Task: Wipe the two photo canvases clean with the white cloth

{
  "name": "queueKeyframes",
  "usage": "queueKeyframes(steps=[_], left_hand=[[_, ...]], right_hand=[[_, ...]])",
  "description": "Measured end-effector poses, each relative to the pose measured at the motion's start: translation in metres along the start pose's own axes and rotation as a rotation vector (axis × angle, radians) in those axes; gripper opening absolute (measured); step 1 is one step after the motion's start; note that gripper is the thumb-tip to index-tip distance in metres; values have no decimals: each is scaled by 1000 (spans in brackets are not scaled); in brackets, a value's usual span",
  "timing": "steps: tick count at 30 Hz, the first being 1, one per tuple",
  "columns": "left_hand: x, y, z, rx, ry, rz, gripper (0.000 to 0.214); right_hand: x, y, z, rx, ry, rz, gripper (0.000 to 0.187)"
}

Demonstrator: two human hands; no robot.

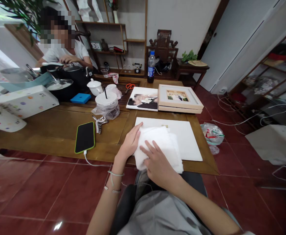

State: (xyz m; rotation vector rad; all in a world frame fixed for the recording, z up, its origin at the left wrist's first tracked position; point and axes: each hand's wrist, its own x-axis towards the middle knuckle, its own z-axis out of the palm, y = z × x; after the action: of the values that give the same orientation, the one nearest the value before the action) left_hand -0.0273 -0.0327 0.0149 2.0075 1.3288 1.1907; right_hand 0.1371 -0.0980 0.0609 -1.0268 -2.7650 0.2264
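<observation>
A folded white cloth [161, 142] lies at the near edge of the low wooden table [59, 130], partly over a white board [189, 137]. My left hand [130, 142] grips the cloth's left edge, fingers curled round it. My right hand [157, 163] rests flat on top of the cloth with fingers spread. A framed photo [179, 97] and a photo print [143, 99] lie just beyond the board.
A phone in a green case [85, 137] lies charging left of my hands, a metal hair clip [99, 122] beside it. A bagged cup with a straw [106, 104], scissors [129, 86], a bottle [151, 67] and pots stand farther back. Another person sits at the far left. Cables cross the floor at right.
</observation>
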Motion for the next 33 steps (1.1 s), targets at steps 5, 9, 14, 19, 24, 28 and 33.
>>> queueKeyframes(steps=[5,9,14,19,24,28,33], left_hand=[[2,5,0,10,-23,-19,38],[2,0,2,32,-44,-10,34],[3,-8,5,43,-43,17,27],[3,-8,6,30,-25,33,24],[5,-7,3,53,-27,58,22],[5,-6,2,57,-38,44,22],[3,-6,5,23,-30,22,24]], right_hand=[[-37,20,-19,171,-87,-47,38],[-52,44,-29,162,-66,67,40],[-24,73,-36,-6,-22,324,35],[37,93,-32,-79,56,328,33],[94,82,-25,0,-4,146,31],[101,79,-25,-7,0,169,33],[55,108,-35,-65,9,313,38]])
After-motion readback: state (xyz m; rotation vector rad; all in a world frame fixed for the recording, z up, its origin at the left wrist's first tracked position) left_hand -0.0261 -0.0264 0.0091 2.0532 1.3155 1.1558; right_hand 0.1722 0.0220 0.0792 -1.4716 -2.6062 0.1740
